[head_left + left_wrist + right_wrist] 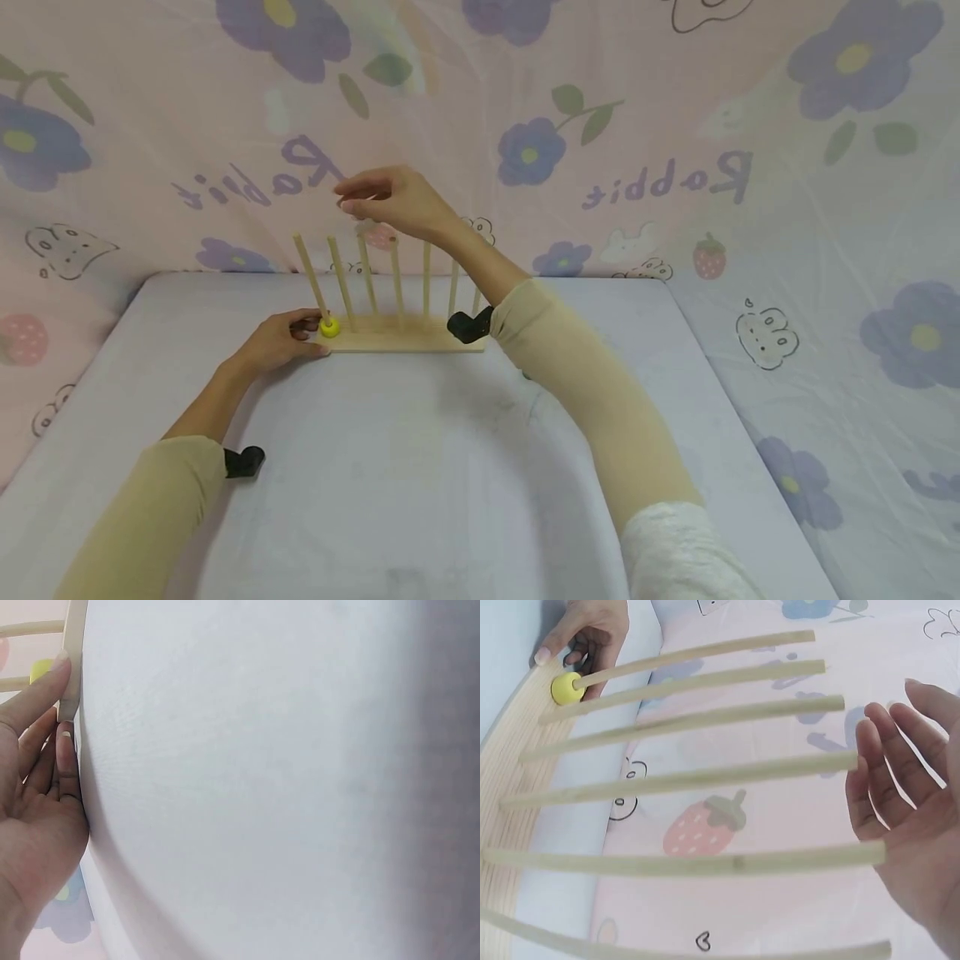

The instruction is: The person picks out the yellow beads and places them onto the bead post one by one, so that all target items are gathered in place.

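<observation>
A wooden peg stand (408, 342) rests on the white-covered table, with several upright rods along its base. One yellow bead (329, 328) sits at the foot of the leftmost rod. My left hand (276, 343) holds the left end of the base, its thumb (46, 688) on the front edge and its other fingers behind the end. Above the rod tops hovers my right hand (405, 200), fingers loosely bent and holding nothing. In the right wrist view that hand (919, 791) is beside the rod ends, and its palm shows bare.
A black wrist mount (245, 462) sits on the left forearm, and another mount (470, 326) on the right hides part of the stand's right end. Behind the table hangs a flowered cloth (465, 108). A small green spot (527, 375) peeks out by the right sleeve.
</observation>
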A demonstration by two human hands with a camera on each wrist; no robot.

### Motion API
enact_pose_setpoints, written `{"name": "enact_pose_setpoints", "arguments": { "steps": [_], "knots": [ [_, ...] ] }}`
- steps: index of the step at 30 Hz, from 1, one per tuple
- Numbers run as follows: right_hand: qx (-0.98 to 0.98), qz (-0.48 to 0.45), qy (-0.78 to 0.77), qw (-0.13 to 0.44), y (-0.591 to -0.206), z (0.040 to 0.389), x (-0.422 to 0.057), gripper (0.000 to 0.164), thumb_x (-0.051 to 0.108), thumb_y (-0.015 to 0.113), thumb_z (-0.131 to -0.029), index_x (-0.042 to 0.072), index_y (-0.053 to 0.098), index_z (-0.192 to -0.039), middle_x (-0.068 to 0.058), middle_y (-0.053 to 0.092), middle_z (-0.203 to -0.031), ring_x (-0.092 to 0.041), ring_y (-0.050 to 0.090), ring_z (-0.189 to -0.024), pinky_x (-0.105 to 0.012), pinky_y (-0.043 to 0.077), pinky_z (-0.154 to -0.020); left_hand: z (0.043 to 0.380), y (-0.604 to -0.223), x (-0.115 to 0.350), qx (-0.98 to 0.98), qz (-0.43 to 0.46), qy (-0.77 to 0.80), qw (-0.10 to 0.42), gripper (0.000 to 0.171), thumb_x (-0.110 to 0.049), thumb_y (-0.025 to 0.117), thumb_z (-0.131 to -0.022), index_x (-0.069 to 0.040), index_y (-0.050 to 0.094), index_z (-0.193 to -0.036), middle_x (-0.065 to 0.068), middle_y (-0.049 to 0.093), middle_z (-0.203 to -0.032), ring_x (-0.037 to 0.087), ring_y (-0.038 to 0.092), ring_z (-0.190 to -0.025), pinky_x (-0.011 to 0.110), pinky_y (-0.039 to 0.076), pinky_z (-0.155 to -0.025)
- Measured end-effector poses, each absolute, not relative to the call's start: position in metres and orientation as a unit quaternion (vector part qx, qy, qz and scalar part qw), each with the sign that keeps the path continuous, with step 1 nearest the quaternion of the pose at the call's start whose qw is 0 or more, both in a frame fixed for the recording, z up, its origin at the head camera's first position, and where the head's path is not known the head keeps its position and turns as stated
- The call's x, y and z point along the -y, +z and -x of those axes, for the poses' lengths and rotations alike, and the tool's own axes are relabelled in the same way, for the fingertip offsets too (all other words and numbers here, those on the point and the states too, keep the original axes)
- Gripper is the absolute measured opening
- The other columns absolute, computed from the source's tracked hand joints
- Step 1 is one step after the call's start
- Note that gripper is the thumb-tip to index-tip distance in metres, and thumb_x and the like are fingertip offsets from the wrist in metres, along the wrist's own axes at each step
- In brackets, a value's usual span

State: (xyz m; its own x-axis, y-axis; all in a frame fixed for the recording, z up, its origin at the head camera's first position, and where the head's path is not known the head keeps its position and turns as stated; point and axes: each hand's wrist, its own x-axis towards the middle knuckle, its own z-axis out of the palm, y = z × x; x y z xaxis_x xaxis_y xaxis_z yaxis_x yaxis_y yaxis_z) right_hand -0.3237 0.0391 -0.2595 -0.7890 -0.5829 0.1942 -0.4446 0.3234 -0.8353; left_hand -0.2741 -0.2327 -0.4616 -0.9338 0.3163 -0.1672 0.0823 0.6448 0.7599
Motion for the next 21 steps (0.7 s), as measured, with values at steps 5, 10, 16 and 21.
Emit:
{"name": "enact_pose_setpoints", "arguments": {
  "steps": [5, 10, 16, 21],
  "knots": [
    [-0.816, 0.307, -0.485, 0.064, -0.264, 0.325, -0.058, 0.034, 0.026, 0.069, -0.095, 0.011, 0.07, -0.125, 0.004, 0.07, -0.115, -0.012, 0.065, -0.099, -0.027, 0.051, -0.085, 0.275, -0.462, 0.233, -0.891, -0.111, 0.415, 0.145, 0.083, -0.026, 0.081, -0.085, 0.003, 0.038, -0.149, 0.025, 0.051, -0.136, 0.036, 0.049, -0.116, 0.045, 0.04, -0.099],
    [-0.82, 0.304, -0.48, 0.061, -0.269, 0.327, -0.077, 0.035, 0.028, 0.067, -0.096, 0.01, 0.069, -0.126, 0.003, 0.071, -0.115, -0.015, 0.065, -0.096, -0.033, 0.053, -0.082, 0.274, -0.462, 0.232, -0.889, -0.108, 0.419, 0.148, 0.083, -0.026, 0.081, -0.085, 0.004, 0.037, -0.15, 0.026, 0.05, -0.136, 0.036, 0.049, -0.116, 0.046, 0.04, -0.099],
    [-0.821, 0.288, -0.489, 0.059, -0.268, 0.322, -0.101, 0.037, 0.028, 0.069, -0.095, 0.009, 0.069, -0.126, 0.003, 0.071, -0.115, -0.02, 0.066, -0.101, -0.034, 0.052, -0.088, 0.274, -0.461, 0.232, -0.893, -0.107, 0.414, 0.14, 0.082, -0.025, 0.081, -0.085, 0.003, 0.038, -0.149, 0.025, 0.052, -0.136, 0.035, 0.049, -0.114, 0.045, 0.04, -0.098],
    [-0.824, 0.279, -0.49, 0.051, -0.267, 0.317, -0.122, 0.04, 0.032, 0.069, -0.094, 0.01, 0.067, -0.128, 0.003, 0.07, -0.118, -0.018, 0.065, -0.103, -0.038, 0.051, -0.084, 0.274, -0.463, 0.233, -0.894, -0.105, 0.413, 0.14, 0.082, -0.026, 0.082, -0.084, 0.003, 0.04, -0.148, 0.024, 0.053, -0.134, 0.034, 0.049, -0.112, 0.042, 0.041, -0.096]
  ]
}}
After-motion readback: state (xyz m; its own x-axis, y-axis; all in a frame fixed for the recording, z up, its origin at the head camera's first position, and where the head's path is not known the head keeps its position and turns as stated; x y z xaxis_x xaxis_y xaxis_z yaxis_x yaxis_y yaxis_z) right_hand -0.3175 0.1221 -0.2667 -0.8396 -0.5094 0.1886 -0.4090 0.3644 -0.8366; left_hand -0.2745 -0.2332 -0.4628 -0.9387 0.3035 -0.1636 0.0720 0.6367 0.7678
